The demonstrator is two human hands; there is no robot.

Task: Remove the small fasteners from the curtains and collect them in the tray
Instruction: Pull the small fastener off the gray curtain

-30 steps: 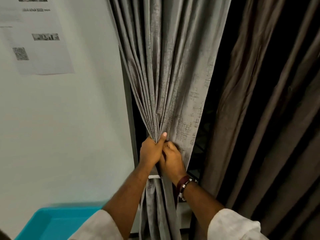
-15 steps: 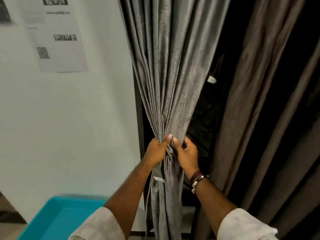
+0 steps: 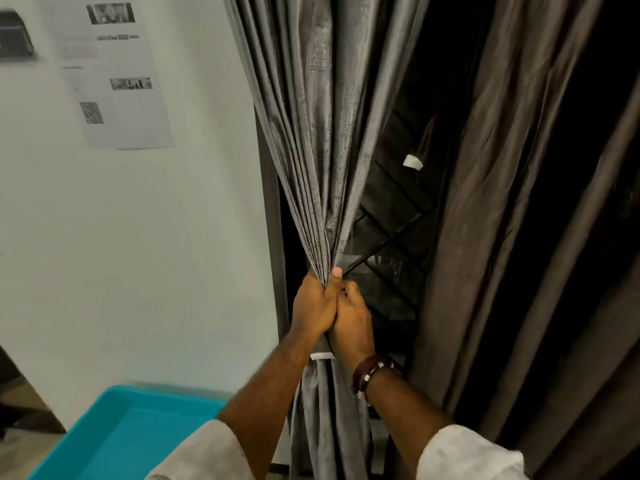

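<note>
A grey textured curtain (image 3: 325, 140) hangs in tight pleats and is bunched at waist height. My left hand (image 3: 313, 306) grips the gathered folds from the left, thumb up against the cloth. Pressed against it, my right hand (image 3: 351, 322) curls round the same bunch from the right. A small white fastener strip (image 3: 322, 356) shows on the curtain just below both hands. Another small white piece (image 3: 412, 162) sits higher up in the dark gap behind the curtain. The turquoise tray (image 3: 104, 441) lies at the bottom left, its visible inside bare.
A brown curtain (image 3: 512, 237) hangs on the right. Between the two curtains a dark window with a diagonal grille (image 3: 391, 237) shows. A white wall (image 3: 138, 254) with a printed sheet (image 3: 114, 74) stands on the left.
The grey curtain has been gathered tighter, uncovering more of the window grille. My right hand has closed in against my left hand on the bunch. The view has shifted right.
</note>
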